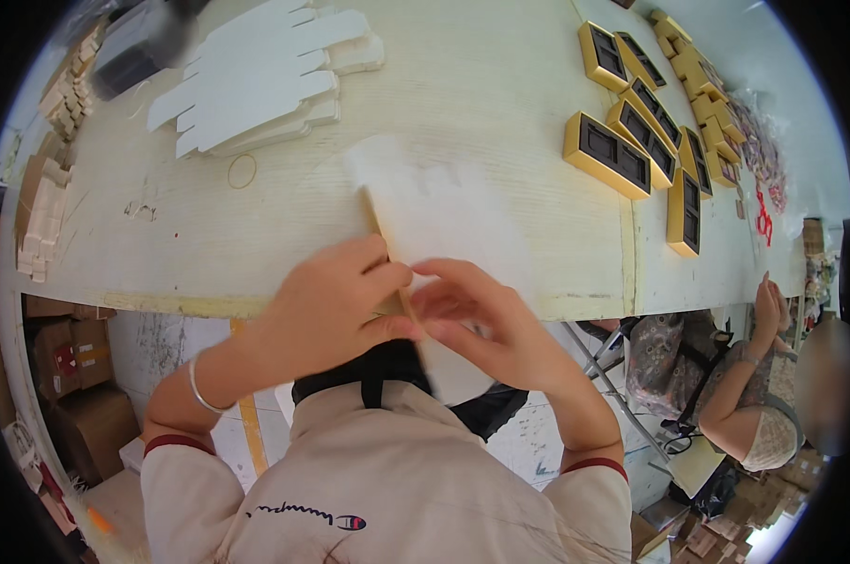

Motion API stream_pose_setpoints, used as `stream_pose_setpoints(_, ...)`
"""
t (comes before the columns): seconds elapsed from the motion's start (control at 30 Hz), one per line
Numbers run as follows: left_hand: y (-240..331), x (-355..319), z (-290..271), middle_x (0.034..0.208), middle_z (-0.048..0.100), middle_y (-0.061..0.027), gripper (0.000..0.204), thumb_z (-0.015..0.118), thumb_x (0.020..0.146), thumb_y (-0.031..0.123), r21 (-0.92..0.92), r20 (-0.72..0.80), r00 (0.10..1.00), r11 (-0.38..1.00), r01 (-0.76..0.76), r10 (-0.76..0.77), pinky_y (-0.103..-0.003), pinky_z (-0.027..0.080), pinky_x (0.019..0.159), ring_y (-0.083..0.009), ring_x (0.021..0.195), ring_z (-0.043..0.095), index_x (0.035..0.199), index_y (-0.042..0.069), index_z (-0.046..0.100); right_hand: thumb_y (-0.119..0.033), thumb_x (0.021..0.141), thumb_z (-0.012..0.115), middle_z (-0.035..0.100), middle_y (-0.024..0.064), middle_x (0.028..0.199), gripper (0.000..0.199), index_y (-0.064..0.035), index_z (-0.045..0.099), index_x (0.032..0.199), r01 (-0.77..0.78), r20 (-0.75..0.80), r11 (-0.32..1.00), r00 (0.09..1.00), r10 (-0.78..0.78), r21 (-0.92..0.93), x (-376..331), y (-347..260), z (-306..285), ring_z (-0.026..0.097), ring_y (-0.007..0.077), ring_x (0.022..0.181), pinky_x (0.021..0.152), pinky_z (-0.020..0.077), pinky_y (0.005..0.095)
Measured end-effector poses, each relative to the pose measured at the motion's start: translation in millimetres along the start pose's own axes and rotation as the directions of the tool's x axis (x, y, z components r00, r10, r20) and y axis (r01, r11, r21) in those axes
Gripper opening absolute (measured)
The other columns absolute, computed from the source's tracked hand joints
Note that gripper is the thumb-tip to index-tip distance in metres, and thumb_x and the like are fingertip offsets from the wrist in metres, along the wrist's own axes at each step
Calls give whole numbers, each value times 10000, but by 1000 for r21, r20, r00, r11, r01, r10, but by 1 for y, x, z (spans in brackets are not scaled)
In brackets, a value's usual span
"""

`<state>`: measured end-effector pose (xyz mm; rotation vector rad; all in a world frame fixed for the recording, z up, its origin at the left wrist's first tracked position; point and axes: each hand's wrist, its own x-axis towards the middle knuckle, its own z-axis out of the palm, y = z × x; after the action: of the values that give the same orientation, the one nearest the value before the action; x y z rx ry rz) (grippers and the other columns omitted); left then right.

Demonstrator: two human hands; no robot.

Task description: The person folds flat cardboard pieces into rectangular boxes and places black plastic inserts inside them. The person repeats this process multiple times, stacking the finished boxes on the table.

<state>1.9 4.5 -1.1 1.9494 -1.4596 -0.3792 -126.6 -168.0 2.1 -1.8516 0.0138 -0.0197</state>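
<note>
At the table's near edge I hold a white cardboard box blank [453, 211], smeared by motion, with a tan strip along its left side. My left hand [326, 296] is closed in a pinch on that left edge, and a pale bracelet circles its wrist. Facing it, my right hand [486, 324] curls its fingers and thumb against the same edge lower down. The blank's far end lies over the table, while its near end hangs past the edge in front of my body. A stack of flat white box blanks [256, 80] rests farther off to the left.
Gold boxes with black inserts [616, 155] are grouped on the table's [500, 103] right side. Beyond them are more gold boxes [702, 80], clear plastic bags and red scissors [763, 223]. A rubber band [242, 171] lies left. Another person [726, 395] sits at the right.
</note>
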Motion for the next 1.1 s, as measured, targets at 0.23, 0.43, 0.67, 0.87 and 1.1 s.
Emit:
stream_pose_setpoints(0.23, -25, 18, -14, 854, 518, -65, 78, 620, 817, 99, 204, 12, 995, 974, -98, 98, -349, 453, 668, -249, 782, 502, 821, 40, 569, -87, 715, 700, 529, 185, 1269, 464, -43, 598, 1166, 353, 173, 616, 927, -333, -704, -33, 19, -25, 532, 354, 1143, 925, 453, 420)
stream_pose_setpoints(0.43, -28, 37, -19, 905, 562, -49, 44, 636, 805, 26, 199, 171, 979, 970, -143, 109, -341, 468, 705, -248, 825, 541, 838, 39, 609, -46, 733, 656, 611, 126, 921, 320, -2, 605, 1046, 317, 39, 671, 918, -394, -670, -29, 32, 6, 591, 278, 815, 735, 453, 355)
stream_pose_setpoints(0.67, -33, 37, -21, 905, 561, -35, 38, 652, 798, 47, 147, 91, 993, 985, -86, 73, -333, 459, 706, -231, 831, 537, 827, 57, 629, -93, 785, 665, 547, 160, 1118, 307, -9, 593, 1071, 276, 37, 425, 871, -490, -862, 3, 22, 9, 550, 270, 971, 810, 453, 366)
stream_pose_setpoints(0.87, -29, 32, -21, 960, 558, -67, 148, 702, 749, 132, 447, -113, 926, 851, -276, 360, -365, 457, 739, -253, 862, 550, 853, 65, 621, -214, 776, 686, 549, 138, 1090, 393, 23, 595, 1075, 400, 148, 470, 862, -485, -787, 5, 33, 16, 546, 256, 972, 795, 456, 364)
stream_pose_setpoints(1.1, -19, -31, 1, 873, 530, -61, 175, 672, 757, 177, 490, -17, 941, 823, -287, 338, -320, 448, 670, -214, 792, 530, 867, 56, 612, -162, 780, 673, 544, 104, 934, 317, 26, 593, 1021, 406, 137, 404, 824, -550, -820, -4, 34, 24, 532, 247, 831, 709, 447, 359)
